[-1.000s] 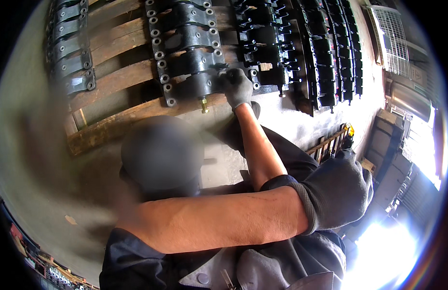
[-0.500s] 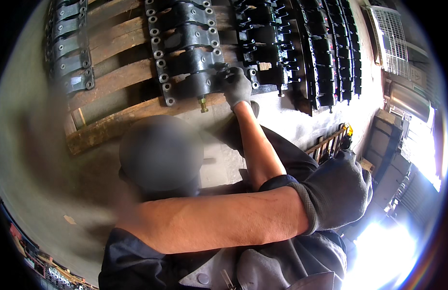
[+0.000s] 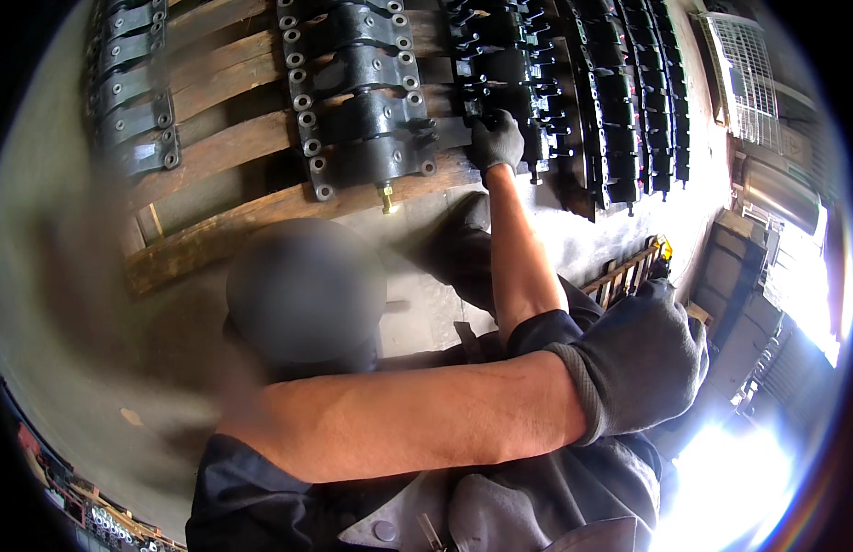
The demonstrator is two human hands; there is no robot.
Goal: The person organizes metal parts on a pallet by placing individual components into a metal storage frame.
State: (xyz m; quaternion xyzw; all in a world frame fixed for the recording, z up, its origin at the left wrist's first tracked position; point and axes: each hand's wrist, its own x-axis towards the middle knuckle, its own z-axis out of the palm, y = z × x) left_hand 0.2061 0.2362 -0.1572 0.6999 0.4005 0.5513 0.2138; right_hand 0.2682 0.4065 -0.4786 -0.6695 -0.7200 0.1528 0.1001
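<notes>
Can't read a single word, number, brand or sign anywhere, honestly. Got a pale patch (image 3: 145, 150) on the lowest black part (image 3: 167, 160) of the far-left row, but can't tell if that's a label or just glare, and can't pick out any lettering on it. Same deal with the pale panel (image 3: 795, 143) over at the far right: too small and washed out to tell if anything's printed there.
</notes>
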